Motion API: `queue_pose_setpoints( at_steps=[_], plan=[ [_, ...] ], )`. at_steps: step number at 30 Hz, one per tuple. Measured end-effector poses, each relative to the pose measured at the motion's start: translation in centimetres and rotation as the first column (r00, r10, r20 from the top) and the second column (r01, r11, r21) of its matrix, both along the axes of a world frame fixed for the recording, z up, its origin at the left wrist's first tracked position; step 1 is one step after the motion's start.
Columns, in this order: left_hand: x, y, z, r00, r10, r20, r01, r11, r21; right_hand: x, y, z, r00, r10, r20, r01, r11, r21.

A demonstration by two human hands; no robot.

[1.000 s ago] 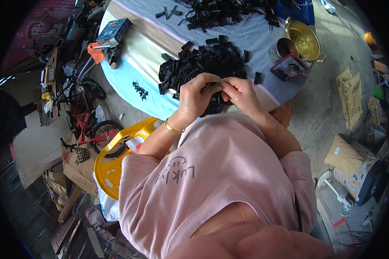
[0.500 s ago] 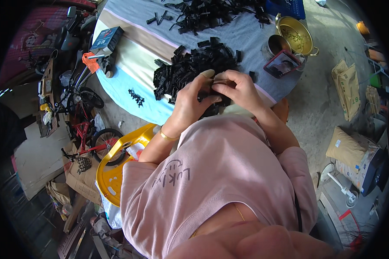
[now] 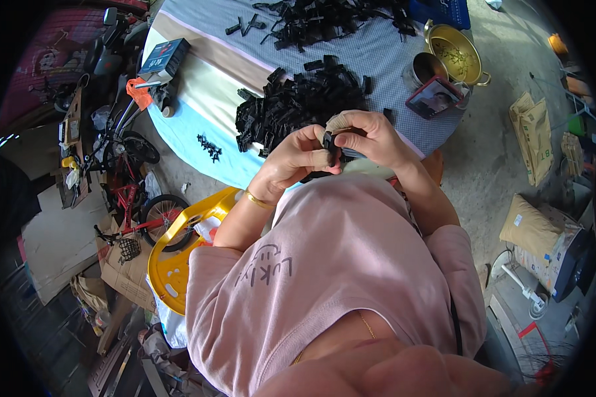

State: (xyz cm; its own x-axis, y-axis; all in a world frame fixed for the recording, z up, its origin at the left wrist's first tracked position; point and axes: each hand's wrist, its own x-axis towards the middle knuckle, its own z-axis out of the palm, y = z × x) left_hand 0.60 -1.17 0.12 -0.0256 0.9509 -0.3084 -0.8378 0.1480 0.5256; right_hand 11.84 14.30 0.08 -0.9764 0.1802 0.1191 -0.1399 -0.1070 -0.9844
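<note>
My left hand (image 3: 302, 155) and my right hand (image 3: 364, 135) meet in front of my chest, both closed around a small black plastic part (image 3: 330, 147) with taped fingertips. Just beyond them a heap of black plastic parts (image 3: 298, 102) lies on the cloth-covered table (image 3: 205, 86). A second, looser heap of black parts (image 3: 331, 16) sits at the far side of the table. A gold bangle is on my left wrist.
A brass pot (image 3: 458, 51), a metal tin (image 3: 425, 66) and a phone (image 3: 434, 98) stand at the table's right. A blue box (image 3: 165, 56) lies at its left edge. A yellow plastic chair (image 3: 179, 258), a red bicycle (image 3: 129, 198) and sacks (image 3: 536, 135) surround me.
Both hands have lifted slightly off the heap and closer to my chest, still working the same small black part between the fingers.
</note>
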Motion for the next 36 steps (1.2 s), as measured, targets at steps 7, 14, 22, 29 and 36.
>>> queue_pose_setpoints(
  at_steps=[7,14,22,29,36],
  plan=[
    [0.0,0.3,-0.3,0.962,0.189,-0.196,-0.202,0.978,-0.045,-0.3,-1.6,-0.8,0.977,-0.21,0.047,0.209,0.978,0.02],
    [0.4,0.5,0.3,0.751,0.367,-0.549,-0.416,0.908,0.038,-0.3,-2.4,-0.2,0.964,-0.265,0.005,0.257,0.939,0.229],
    [1.1,0.5,-0.1,0.653,0.387,-0.652,-0.443,0.892,0.086,-0.7,-2.6,0.2,0.945,-0.324,0.045,0.3,0.914,0.274],
    [0.2,0.5,-0.2,-0.015,0.345,-0.938,-0.351,0.877,0.328,-1.2,-2.2,-0.7,0.935,-0.143,0.325,0.146,0.989,0.014],
    [-2.5,0.4,-1.4,-0.056,0.126,-0.99,-0.394,0.909,0.138,-5.8,1.8,-4.4,0.913,0.05,0.405,-0.064,0.998,0.021]
  ],
)
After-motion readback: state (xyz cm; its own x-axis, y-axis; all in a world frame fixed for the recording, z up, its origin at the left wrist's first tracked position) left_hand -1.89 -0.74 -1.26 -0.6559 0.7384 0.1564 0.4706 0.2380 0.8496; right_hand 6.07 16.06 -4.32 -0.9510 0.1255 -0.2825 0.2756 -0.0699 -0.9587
